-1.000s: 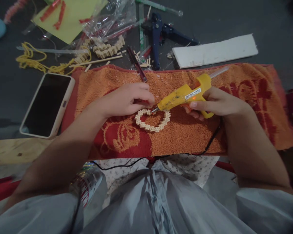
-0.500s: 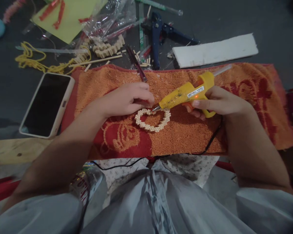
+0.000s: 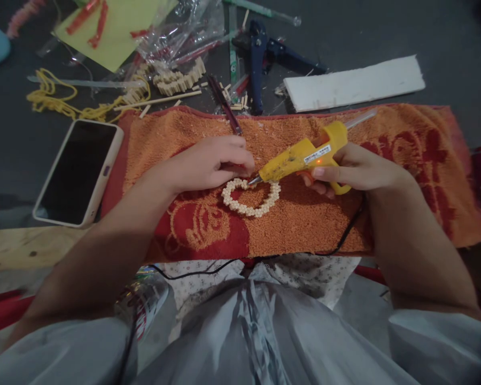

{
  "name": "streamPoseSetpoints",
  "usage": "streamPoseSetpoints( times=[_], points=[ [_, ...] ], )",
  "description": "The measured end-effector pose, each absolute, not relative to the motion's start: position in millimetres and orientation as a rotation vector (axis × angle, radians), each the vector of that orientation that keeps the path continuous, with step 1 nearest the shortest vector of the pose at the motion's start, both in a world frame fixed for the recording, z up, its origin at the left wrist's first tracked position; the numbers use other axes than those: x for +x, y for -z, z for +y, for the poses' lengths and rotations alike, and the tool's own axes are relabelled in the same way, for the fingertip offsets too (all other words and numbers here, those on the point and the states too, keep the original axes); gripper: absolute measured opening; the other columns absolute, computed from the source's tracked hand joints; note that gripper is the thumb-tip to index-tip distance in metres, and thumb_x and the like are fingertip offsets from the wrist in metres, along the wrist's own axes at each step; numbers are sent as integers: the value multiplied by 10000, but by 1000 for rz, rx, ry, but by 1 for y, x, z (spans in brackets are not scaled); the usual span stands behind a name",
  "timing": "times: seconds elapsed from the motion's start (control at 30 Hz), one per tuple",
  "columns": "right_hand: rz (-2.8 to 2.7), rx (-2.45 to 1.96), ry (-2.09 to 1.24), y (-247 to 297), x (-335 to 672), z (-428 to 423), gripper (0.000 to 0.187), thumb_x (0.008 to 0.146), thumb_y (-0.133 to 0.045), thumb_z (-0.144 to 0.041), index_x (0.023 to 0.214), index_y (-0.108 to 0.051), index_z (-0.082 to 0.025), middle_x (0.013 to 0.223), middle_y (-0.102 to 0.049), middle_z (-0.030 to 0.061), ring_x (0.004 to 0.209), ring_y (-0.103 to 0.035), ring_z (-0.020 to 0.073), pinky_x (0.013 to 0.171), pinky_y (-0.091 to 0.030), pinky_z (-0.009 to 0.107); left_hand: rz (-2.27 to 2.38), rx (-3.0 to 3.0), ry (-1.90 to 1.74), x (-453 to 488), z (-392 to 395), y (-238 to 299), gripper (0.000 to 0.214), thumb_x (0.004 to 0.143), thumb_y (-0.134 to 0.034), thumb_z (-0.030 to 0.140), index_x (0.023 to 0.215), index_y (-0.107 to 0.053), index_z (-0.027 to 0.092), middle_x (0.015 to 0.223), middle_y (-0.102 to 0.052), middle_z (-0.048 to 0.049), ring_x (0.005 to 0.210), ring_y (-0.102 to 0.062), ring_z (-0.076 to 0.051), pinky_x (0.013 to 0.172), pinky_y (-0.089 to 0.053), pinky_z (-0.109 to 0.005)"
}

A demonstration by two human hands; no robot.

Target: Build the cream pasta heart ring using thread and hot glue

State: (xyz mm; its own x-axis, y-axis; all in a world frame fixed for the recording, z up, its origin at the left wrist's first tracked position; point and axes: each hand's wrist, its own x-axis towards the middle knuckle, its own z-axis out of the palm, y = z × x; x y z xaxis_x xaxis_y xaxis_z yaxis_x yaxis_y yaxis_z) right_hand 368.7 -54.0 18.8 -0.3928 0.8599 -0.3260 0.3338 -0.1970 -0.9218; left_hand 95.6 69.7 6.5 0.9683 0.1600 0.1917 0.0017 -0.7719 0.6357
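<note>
A heart-shaped ring of short, pale wooden stick pieces (image 3: 256, 211) lies on an orange and red towel (image 3: 304, 230). My right hand (image 3: 344, 171) is closed round the handle of a yellow hot glue gun (image 3: 300, 158), fingers by its orange trigger. A small light glows on the gun's side, and a clear glue stick (image 3: 361, 118) pokes out of its back. The metal nozzle touches or nearly touches the ring's upper edge. From the left, my left hand (image 3: 220, 163) reaches in with curled fingers, fingertips at the ring's upper edge; anything pinched between them is hidden.
Beyond the towel lie blue cutters (image 3: 257, 64), a white foam strip (image 3: 355, 83), glued stick pieces (image 3: 180, 80), yellow yarn (image 3: 44, 101) and crumpled plastic wrap (image 3: 180, 32). A dark red pen-like tool (image 3: 224, 104) overlaps the towel. A phone (image 3: 76, 171) rests at left; a black cord (image 3: 350, 230) crosses the towel.
The glue gun has shifted slightly left and down, its nozzle moving a little along the ring's upper edge. My left hand and the ring have hardly moved.
</note>
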Motion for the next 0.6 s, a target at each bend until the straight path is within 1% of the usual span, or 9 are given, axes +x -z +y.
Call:
streamPoseSetpoints(
  times=[0.2, 0.4, 0.6],
  points=[
    [-1656, -1391, -1616, -19, 370, -54, 517, 809, -637, -641, 718, -641, -133, 543, -613, 5, 430, -555, 61, 376, -441, 140, 113, 2466, -276, 95, 70, -8, 177, 891, -515, 158, 846, -685, 180, 806, -593, -43, 750, -569, -145, 715, -432, -257],
    [-1634, -1383, -1615, -18, 371, -54, 501, 812, -642, -631, 696, -633, -144, 530, -605, -2, 419, -547, 57, 372, -432, 138, 129, 2467, -256, 94, 70, -8, 180, 889, -515, 153, 857, -690, 175, 814, -592, -44, 739, -561, -138, 697, -428, -246],
    [-1657, -1405, -1615, -19, 370, -53, 507, 810, -639, -636, 718, -655, -138, 543, -616, 5, 436, -563, 61, 387, -449, 139, 114, 2470, -272, 94, 70, -8, 173, 886, -518, 148, 848, -684, 179, 810, -599, -40, 731, -561, -138, 700, -427, -253]
  ],
)
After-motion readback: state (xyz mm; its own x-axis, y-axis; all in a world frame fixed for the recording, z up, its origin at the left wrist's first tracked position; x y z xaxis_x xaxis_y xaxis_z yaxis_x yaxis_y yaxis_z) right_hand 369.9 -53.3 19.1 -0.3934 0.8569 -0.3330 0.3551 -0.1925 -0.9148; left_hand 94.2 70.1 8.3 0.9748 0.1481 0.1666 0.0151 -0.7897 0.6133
